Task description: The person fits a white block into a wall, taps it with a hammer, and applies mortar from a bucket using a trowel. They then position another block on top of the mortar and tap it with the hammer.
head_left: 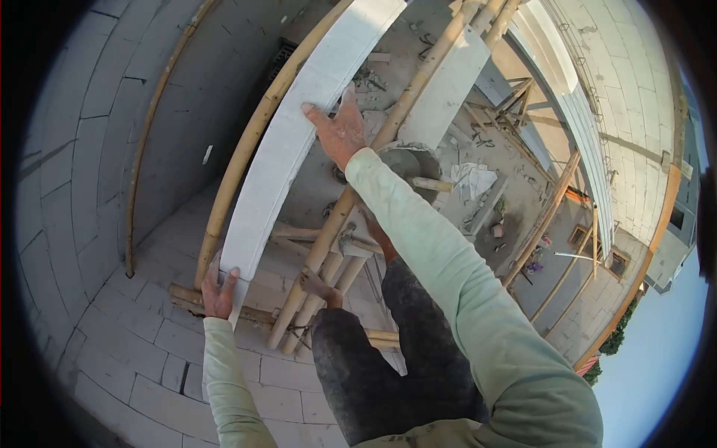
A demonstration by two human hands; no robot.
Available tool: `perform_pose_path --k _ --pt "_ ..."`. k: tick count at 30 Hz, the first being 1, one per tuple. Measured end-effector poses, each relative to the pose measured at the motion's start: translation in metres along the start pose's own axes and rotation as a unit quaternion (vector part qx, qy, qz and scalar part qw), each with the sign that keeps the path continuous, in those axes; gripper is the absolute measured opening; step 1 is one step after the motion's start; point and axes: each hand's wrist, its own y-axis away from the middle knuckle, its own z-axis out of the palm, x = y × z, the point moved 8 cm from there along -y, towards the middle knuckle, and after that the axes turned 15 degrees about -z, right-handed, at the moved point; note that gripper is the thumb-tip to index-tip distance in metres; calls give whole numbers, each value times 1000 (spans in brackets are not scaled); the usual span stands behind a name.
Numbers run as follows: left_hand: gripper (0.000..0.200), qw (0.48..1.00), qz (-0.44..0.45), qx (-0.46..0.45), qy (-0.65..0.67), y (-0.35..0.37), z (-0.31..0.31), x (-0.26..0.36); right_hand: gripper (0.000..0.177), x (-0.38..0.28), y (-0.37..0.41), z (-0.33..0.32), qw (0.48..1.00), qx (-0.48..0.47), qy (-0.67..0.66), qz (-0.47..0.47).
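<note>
This is a building site; bare block walls [60, 172] show their joints; round scaffold poles [256, 127] cross the space; debris [474, 179] litters the floor [489, 246] below.

Here we were, up on a scaffold of round bamboo poles [409, 93], and what a perch it made! We saw several poles running side by side, with a bare foot [320, 287] planted right on them. Across their far stretch we spotted a flat grey plank [448, 88], lying against the round timber. Just beside its near end sat a mortar bucket [403, 160], a stick [432, 184] poking over its rim; what bore that bucket, we could not tell. Well below us spread the grey floor [564, 224], and it was busy: scattered rubble [370, 78] and a crumpled white sheet [476, 181] lay on it.
</note>
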Motion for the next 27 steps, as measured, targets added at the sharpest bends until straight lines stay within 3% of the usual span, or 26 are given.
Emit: perform_pose_path --k 6,12,20,27 --pt "67 1000 -4 -12 -17 1 2 12 95 -10 4 -2 997 50 30 47" --pt "68 999 -9 -9 -46 -1 2 10 97 -9 6 -1 998 27 4 62" --pt "70 998 -4 19 -64 -1 -4 10 99 -8 7 -2 998 27 -8 56" --pt "70 997 -51 2 -57 -5 -6 3 94 -9 4 2 998 40 15 47"
